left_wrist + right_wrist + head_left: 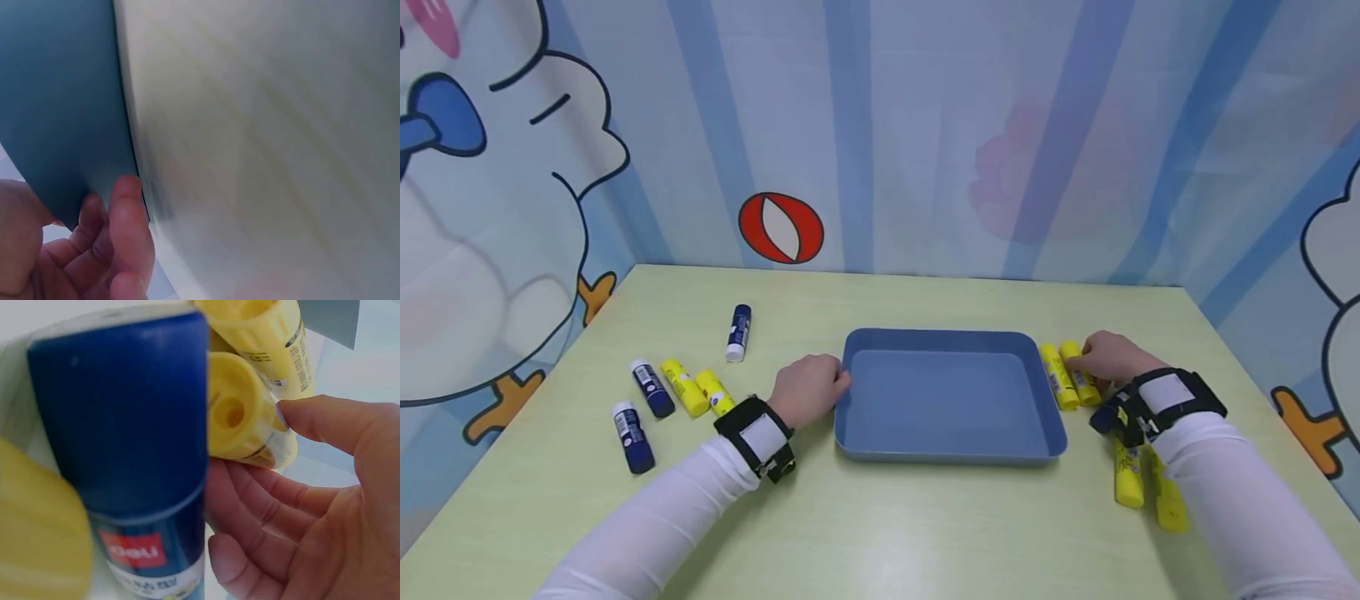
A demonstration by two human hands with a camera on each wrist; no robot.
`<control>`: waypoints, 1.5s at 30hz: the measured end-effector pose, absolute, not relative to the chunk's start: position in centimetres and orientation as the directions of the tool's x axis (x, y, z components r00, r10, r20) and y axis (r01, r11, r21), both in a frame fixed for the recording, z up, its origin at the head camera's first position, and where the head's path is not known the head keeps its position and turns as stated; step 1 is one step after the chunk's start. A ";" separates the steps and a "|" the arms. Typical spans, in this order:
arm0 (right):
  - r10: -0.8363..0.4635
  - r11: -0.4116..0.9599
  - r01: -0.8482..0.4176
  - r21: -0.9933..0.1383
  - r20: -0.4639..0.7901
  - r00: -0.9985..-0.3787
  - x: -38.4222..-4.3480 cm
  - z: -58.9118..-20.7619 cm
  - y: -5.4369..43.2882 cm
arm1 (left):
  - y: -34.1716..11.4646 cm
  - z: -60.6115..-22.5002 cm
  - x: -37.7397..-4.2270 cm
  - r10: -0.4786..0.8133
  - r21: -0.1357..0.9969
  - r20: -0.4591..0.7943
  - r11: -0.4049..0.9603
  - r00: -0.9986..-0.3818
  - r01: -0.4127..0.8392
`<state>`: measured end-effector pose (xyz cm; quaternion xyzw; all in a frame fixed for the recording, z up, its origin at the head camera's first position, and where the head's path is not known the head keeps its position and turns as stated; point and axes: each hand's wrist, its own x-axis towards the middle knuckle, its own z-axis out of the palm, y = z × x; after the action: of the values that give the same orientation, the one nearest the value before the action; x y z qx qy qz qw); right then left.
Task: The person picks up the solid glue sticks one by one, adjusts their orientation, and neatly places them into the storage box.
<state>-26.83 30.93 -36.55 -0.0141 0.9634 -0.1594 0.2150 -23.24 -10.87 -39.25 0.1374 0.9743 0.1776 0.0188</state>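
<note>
Thumb and fingers of my right hand point(1116, 357) grip a yellow glue stick point(1081, 379) lying just right of the tray. A second yellow glue stick point(1058, 377) lies alongside it, by the tray's right wall. In the right wrist view, a dark blue glue stick point(125, 425) with a red label looms close, partly covering the gripped stick's end. At the left end of the blue-grey tray point(951, 458), my left hand point(807, 390) holds the rim. The left wrist view shows curled fingers point(131, 219) against the tray's outer wall, with the thumb on the other side.
Left of the tray lie blue glue sticks point(633, 437) and two yellow ones point(685, 387), one partly behind my left wrist. Another blue stick point(739, 332) lies farther back. More yellow glue sticks point(1127, 479) lie under my right forearm. A printed curtain point(925, 167) hangs behind the table.
</note>
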 end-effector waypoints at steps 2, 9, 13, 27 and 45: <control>-0.097 0.947 0.042 -0.319 -0.407 -0.908 -26.8 -36.6 31.1 | -10.8 -39.3 -23.2 0.278 0.350 0.016 0.898 -0.960 0.266; -0.159 0.923 -0.019 -0.384 -0.336 -0.928 -26.7 -35.8 31.9 | -10.7 -39.2 -23.2 0.278 0.350 0.009 0.899 -0.961 0.264; -0.175 0.893 -0.036 -0.449 -0.272 -0.946 -26.6 -35.0 31.8 | -10.8 -39.1 -23.2 0.275 0.352 0.003 0.900 -0.961 0.259; -0.256 0.804 -0.098 -0.586 -0.194 -0.947 -25.6 -32.5 24.5 | -11.0 -39.4 -23.3 0.284 0.361 0.006 0.893 -0.959 0.267; -0.364 0.783 -0.057 -0.619 -0.383 -0.849 -25.0 -35.8 10.0 | -10.3 -39.6 -23.9 0.291 0.351 -0.001 0.896 -0.957 0.272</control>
<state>-25.02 9.98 -35.84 -0.1155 0.9107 -0.3083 0.2493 -23.85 -10.34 -39.57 0.1447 0.9733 0.1761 0.0267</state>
